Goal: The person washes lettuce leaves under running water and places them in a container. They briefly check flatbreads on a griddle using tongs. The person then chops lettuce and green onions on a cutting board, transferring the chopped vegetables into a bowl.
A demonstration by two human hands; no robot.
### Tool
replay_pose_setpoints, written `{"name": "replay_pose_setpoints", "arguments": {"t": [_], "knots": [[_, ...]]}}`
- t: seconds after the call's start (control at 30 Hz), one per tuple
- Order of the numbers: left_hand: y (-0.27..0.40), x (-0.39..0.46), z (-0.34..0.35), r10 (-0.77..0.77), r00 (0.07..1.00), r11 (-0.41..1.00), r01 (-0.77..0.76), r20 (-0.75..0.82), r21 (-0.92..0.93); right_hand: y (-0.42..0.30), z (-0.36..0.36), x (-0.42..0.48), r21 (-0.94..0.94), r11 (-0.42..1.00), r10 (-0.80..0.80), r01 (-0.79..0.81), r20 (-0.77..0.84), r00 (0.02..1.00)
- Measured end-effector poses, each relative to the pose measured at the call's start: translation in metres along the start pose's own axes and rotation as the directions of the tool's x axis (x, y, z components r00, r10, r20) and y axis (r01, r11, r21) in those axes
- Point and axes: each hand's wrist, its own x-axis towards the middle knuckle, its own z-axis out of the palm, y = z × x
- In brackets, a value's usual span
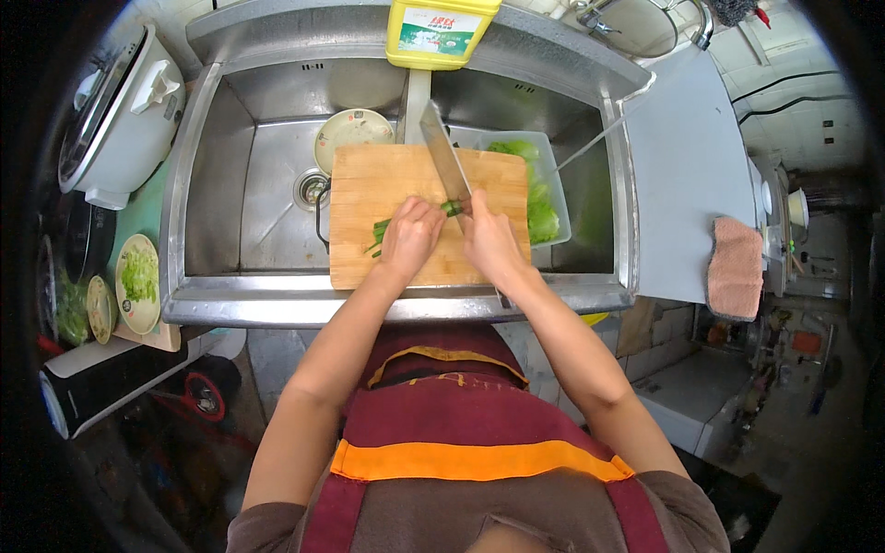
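A wooden cutting board (359, 176) bridges the middle of a double stainless-steel sink. On it lies a bunch of green stalks (380, 228), perhaps scallions or chives, pressed under the curled fingers of my left hand (413, 231). My right hand (491, 235) grips a cleaver (442, 148), its broad blade pointing away from me and up to the left. The blade is close to the right end (452, 208) of the bunch, just beyond my left fingertips. The cleaver's handle is mostly hidden in my right hand.
Behind the board are a cream plate (354, 131) and a clear plastic tub (553, 173) of lettuce, both in the sink. A yellow jug (442, 59) stands at the back rim. Left are a plate of chopped greens (138, 276) and a white cooker (131, 124); right, a pink cloth (735, 269).
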Motion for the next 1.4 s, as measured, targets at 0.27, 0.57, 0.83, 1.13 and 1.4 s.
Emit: {"name": "replay_pose_setpoints", "arguments": {"t": [0.27, 0.57, 0.83, 1.13, 1.4], "knots": [[0.000, 0.002, -0.001, -0.021, 0.999, 0.999, 0.022, 0.044, -0.036, -0.006, -0.007, -0.012, -0.122, 0.990, 0.083, -0.076, 0.054, 0.995], [0.001, 0.002, -0.003, 0.054, 0.998, 0.999, -0.053, 0.013, -0.007, -0.001, 0.005, 0.005, -0.123, 0.992, 0.029, -0.029, 0.000, 1.000], [0.000, 0.000, -0.003, 0.026, 0.999, 0.999, -0.025, 0.032, -0.021, -0.007, -0.003, -0.008, -0.136, 0.989, 0.053, -0.052, 0.000, 0.999], [0.002, 0.000, -0.003, 0.037, 0.999, 0.994, -0.035, -0.021, 0.099, -0.011, 0.010, 0.014, -0.146, 0.986, 0.087, -0.077, 0.062, 0.994], [-0.001, -0.003, -0.002, -0.040, 0.998, 0.996, 0.044, -0.046, 0.083, -0.012, 0.000, -0.006, -0.070, 0.995, 0.069, -0.067, 0.022, 0.997]]}}
